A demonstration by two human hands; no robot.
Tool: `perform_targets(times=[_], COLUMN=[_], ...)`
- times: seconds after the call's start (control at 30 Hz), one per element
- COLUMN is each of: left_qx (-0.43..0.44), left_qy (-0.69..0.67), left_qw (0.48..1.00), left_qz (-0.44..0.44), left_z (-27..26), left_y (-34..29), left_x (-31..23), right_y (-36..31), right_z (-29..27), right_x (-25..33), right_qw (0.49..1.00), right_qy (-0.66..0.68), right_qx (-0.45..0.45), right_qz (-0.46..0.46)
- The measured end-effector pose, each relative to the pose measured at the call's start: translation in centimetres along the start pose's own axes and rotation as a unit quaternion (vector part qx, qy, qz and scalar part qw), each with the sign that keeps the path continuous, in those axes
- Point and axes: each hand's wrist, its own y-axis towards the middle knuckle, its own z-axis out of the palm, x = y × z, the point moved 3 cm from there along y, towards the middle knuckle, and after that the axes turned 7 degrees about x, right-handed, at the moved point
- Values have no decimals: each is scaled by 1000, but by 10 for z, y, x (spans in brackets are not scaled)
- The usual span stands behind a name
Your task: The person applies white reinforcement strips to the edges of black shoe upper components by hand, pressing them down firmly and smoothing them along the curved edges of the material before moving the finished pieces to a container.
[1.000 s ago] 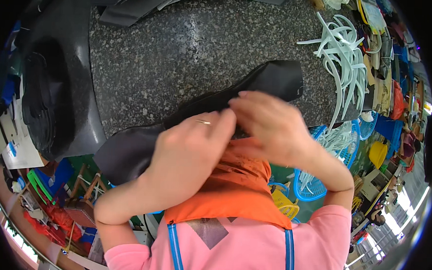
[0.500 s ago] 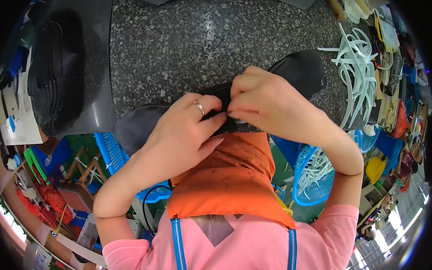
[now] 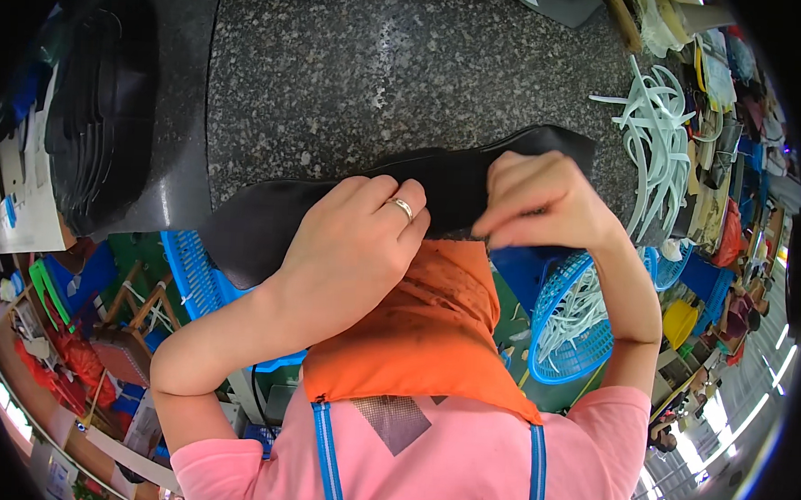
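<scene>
A long, black, leather-like piece (image 3: 461, 186) lies along the near edge of the speckled stone worktop, its rounded ends reaching out to both sides. My left hand (image 3: 356, 239), with a ring on one finger, is closed over the left half of the piece, fingers curled on its near edge. My right hand (image 3: 546, 203) is over the right half, fingers curled and thumb and forefinger pinched near the front edge. Slight blur hides what, if anything, is in that pinch. The undersides of the fingers on both hands are out of sight.
Pale green strips (image 3: 656, 136) lie heaped at the worktop's right. Stacked black pieces (image 3: 97, 129) sit at the left. Below the edge hang a blue basket (image 3: 575, 351) with more strips and another blue basket (image 3: 194, 272). An orange apron (image 3: 423, 340) covers my lap.
My right hand has moved right, away from my left hand, where the two had been close together. The black piece's middle now shows, lying flatter between them.
</scene>
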Motion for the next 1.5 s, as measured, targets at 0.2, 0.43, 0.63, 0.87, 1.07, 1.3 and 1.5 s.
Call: perform_targets(times=[0.2,0.43,0.63,0.87,1.07,1.3,1.5], left_qx=[-90,-343,-348,-181,-128,-406,-150], left_qy=[36,-583,-259,393,456,183,137], left_qw=[993,727,873,815,727,894,979], left_qz=[-70,-118,-224,-386,-497,45,-22], left_z=[-43,-29,-91,-79,-105,-103,-125], left_y=[0,-15,-40,-74,-96,154,211], left_x=[-8,3,61,157,207,105,141], right_y=[17,26,-65,-130,-145,-45,-58], right_z=[27,29,-19,-55,-44,9,24], right_x=[35,54,22,-40,-22,41,43], right_qw=[965,959,718,685,681,802,846], right_qy=[-195,-71,-370,-462,-182,-263,-198], right_qx=[-175,-275,-545,-520,-694,-526,-477], right_qz=[-27,-10,225,219,147,106,133])
